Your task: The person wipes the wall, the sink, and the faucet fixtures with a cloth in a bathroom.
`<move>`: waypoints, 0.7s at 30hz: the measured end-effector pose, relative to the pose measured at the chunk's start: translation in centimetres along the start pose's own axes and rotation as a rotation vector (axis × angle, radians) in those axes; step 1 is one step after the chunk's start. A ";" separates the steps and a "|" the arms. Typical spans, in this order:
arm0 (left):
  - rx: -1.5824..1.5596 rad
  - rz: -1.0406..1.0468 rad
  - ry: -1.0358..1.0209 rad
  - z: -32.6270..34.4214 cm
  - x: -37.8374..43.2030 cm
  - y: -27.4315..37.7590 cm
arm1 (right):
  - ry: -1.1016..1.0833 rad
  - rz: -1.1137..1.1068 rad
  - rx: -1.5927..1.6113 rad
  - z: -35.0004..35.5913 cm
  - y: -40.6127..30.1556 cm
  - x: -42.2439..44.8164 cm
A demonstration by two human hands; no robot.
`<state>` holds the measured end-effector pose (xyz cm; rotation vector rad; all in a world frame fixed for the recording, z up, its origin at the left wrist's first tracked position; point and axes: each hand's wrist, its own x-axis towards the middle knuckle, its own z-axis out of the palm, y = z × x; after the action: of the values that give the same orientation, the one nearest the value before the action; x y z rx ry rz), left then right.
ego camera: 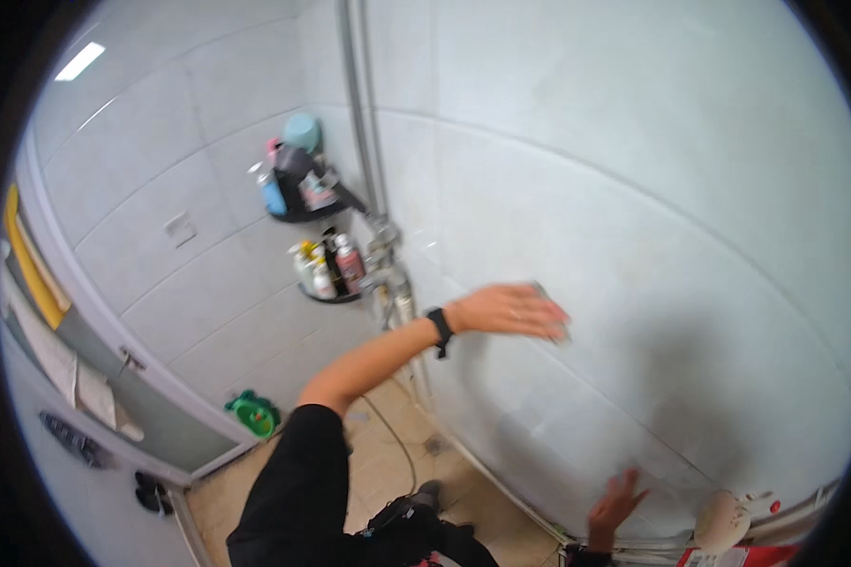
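Note:
My left hand [510, 312], with a black band at the wrist, is stretched out over the pale tiled wall [610, 234]. Its fingers lie flat and close together; a thin greyish edge shows around the fingertips, too blurred to name. Whether the palm touches the wall cannot be told. Low on the right, my right hand [613, 504] is raised near the same wall, fingers apart and nothing seen in it. Shadows fall on the tiles between and beside the hands.
Left of the shower pipes [362, 106] and mixer valve [386, 273], two corner shelves [305, 215] hold several bottles. A hose [404, 450] lies on the tiled floor. A green plastic basin [254, 414] stands by the door frame. A pale round object [721, 522] is at lower right.

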<state>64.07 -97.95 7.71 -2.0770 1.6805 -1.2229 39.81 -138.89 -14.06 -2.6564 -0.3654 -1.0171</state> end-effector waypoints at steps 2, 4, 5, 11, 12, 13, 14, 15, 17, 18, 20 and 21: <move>0.052 -0.138 0.253 -3.2 0.7 -4.8 | -0.222 0.044 0.094 0.2 -0.7 -6.1; 0.217 -0.462 0.370 -6.6 2.5 -9.5 | -0.345 0.122 0.161 0.3 -1.1 -10.7; 0.121 -0.731 0.494 -8.1 3.6 -11.7 | -0.362 0.169 0.184 0.5 -0.8 -12.0; -0.220 -1.163 1.127 -13.0 10.7 -17.5 | -0.285 0.311 0.216 1.4 -0.2 -13.8; -0.127 -1.089 1.084 -12.6 11.7 -16.2 | -0.254 0.327 0.215 1.4 -0.4 -13.8; -0.063 -1.044 1.036 -11.8 12.6 -14.7 | -0.222 0.341 0.213 1.3 -0.8 -13.7; -0.033 -0.958 1.016 -10.9 13.4 -12.9 | -0.190 0.352 0.207 1.2 -1.3 -13.6; -0.061 -0.914 0.936 -9.6 14.1 -10.9 | -0.150 0.359 0.205 1.1 -1.9 -13.3; -0.114 -0.851 0.720 -6.5 14.1 -5.7 | -0.087 0.381 0.184 0.7 -3.3 -12.6; -0.109 -0.755 0.604 -4.8 13.9 -2.9 | -0.059 0.393 0.163 0.6 -4.1 -11.9; -0.006 -0.420 0.426 -1.3 12.6 2.2 | -0.035 0.407 0.103 0.4 -5.7 -10.1; 0.053 -0.285 0.322 0.1 11.3 4.5 | -0.054 0.431 0.065 0.2 -6.7 -9.3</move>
<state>61.01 -109.46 10.12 -2.2398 1.4801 -1.7518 30.97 -133.84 -19.42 -2.5455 0.1593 -0.7827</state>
